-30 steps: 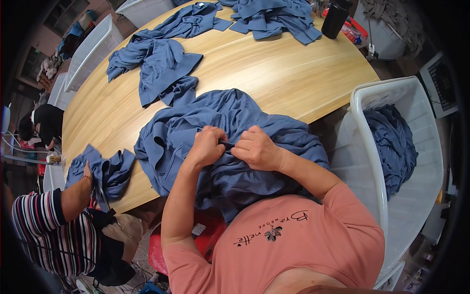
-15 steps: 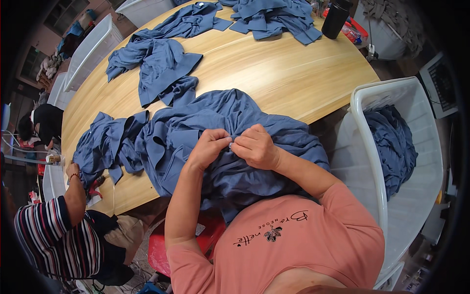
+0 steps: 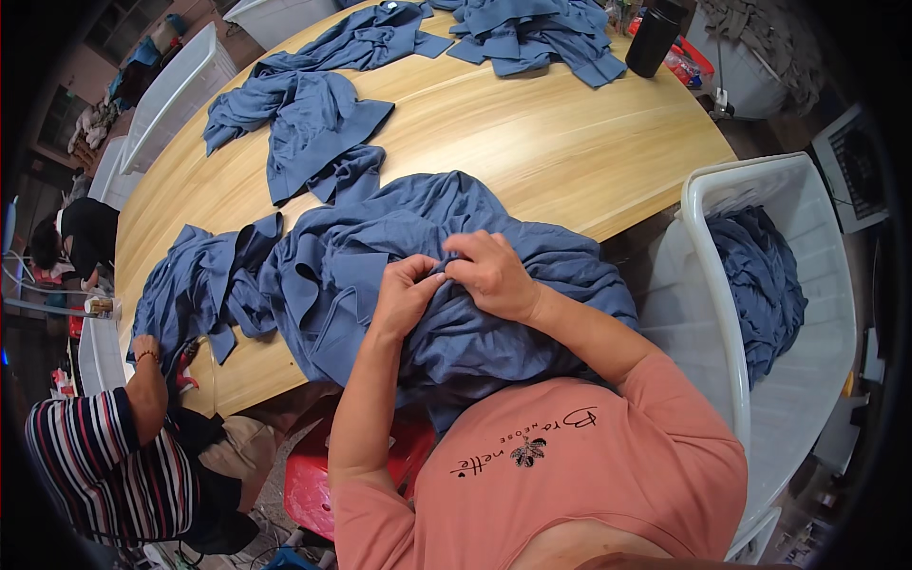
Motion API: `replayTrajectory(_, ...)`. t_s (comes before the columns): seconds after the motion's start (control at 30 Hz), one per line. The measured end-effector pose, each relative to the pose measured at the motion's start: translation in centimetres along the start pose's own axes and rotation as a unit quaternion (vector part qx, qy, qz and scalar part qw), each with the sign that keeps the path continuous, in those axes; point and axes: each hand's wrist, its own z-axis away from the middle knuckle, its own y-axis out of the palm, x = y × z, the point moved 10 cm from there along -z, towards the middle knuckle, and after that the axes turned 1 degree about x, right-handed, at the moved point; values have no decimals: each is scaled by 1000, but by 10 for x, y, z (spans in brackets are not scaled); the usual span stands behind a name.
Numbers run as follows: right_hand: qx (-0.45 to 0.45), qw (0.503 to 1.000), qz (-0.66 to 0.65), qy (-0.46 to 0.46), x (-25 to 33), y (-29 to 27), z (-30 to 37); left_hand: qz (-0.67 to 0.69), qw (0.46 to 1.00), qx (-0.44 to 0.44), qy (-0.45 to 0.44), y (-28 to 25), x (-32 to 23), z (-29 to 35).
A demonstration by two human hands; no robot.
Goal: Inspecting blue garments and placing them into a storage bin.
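Observation:
A large, rumpled blue garment (image 3: pixel 418 214) covers the near side of the table, with flat bands of the same cloth at its left. My left hand (image 3: pixel 408 296) pinches a small fold of it between thumb and fingers. Right beside it, my right hand (image 3: pixel 494 277) grips the same fold with thumb and forefinger, its other fingers lifted and slightly blurred. The thumbs nearly meet. Whether anything small sits in the pinch is hidden by the fingers.
More blue garments (image 3: pixel 318 123) lie across the round wooden table (image 3: pixel 560 142). A black bottle (image 3: pixel 655 40) stands at the far right edge. A white plastic bin (image 3: pixel 727 285) holding blue cloth (image 3: pixel 760 285) is at my right. A co-worker's hand (image 3: pixel 144 348) touches cloth at the left.
My right hand's fingers have lifted and loosened from a tighter curl. My left hand has shifted slightly, its fingers straighter. The co-worker's hand at left has moved slightly nearer.

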Motion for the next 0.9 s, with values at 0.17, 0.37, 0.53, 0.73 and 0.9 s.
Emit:
replayTrajectory(0.17, 79, 968, -189, 144, -33, 24, 5, -35, 996, -58, 50, -7, -1, 2)
replayTrajectory(0.37, 186, 906, -285, 251, -58, 51, 15, -112, 983, -115, 85, -9, -6, 10)
replayTrajectory(0.53, 217, 906, -261, 254, -61, 60, 20, -212, 950, -173, 148, -7, -25, 19)
replayTrajectory(0.73, 63, 958, -173, 220, -52, 38, 17, -372, 839, -233, 322, 18, -64, 39)
replayTrajectory(0.9, -46, 987, -55, 141, -37, 9, 13, -439, 810, -221, 319, 22, -76, 38)
